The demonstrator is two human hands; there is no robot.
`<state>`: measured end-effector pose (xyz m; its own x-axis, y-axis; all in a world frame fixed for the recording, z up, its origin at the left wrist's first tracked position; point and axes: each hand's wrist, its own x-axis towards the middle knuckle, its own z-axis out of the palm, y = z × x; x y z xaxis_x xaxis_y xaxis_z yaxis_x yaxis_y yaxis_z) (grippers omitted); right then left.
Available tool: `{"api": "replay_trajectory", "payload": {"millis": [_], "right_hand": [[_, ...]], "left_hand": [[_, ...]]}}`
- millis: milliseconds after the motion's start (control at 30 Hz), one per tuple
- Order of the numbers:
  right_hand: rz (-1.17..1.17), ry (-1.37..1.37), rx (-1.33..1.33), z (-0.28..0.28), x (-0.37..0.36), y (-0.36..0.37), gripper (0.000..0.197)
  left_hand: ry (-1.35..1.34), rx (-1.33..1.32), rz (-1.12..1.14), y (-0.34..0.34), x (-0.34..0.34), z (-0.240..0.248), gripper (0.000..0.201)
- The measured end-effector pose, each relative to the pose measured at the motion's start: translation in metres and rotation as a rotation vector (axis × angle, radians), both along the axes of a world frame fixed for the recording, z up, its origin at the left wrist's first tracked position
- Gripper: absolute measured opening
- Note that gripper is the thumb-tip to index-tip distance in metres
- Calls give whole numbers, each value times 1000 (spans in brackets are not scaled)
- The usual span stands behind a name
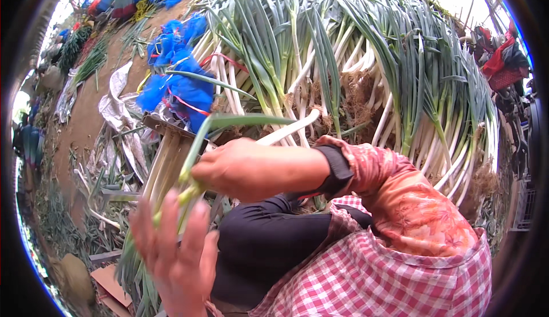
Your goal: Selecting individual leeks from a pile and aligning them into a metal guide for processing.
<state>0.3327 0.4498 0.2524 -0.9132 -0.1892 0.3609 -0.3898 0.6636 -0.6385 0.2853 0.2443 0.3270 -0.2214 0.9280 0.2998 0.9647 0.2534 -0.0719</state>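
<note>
My right hand (237,171) is closed around a leek (197,145), whose green leaf bends over above my knuckles. Part of that stalk is hidden in my fist. Just below and to the left, my left hand (171,251) is raised with its fingers spread, slightly blurred; the leek's pale green part lies close to its fingertips. Beside my hands, a row of leeks (163,165) rests on a low stand, white stems at the far end and green leaves (137,280) hanging nearer me. A white stem (297,127) pokes out just beyond my right wrist.
A large heap of leeks (400,48) with roots (357,94) fills the far side and right. Blue netting (189,91) with red ties lies at the stand's far end. White sacking (117,102) and leaf scraps cover ground at left. Cardboard (111,288) lies near left.
</note>
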Motion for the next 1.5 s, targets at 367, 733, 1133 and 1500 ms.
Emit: {"api": "replay_trajectory", "payload": {"millis": [367, 733, 1133, 1500], "right_hand": [[225, 208, 264, 24, -56, -49, 19], [166, 522, 43, 51, -177, -100, 29], [-3, -342, 627, -159, -261, -87, 18], [-407, 40, 610, -232, -255, -107, 12]], "left_hand": [[-272, 12, 229, -45, -52, 10, 62], [68, 86, 861, -304, -105, 128, 47], [-368, -419, 882, -310, -193, -163, 30], [-467, -151, 997, -287, -204, -226, 29]]}}
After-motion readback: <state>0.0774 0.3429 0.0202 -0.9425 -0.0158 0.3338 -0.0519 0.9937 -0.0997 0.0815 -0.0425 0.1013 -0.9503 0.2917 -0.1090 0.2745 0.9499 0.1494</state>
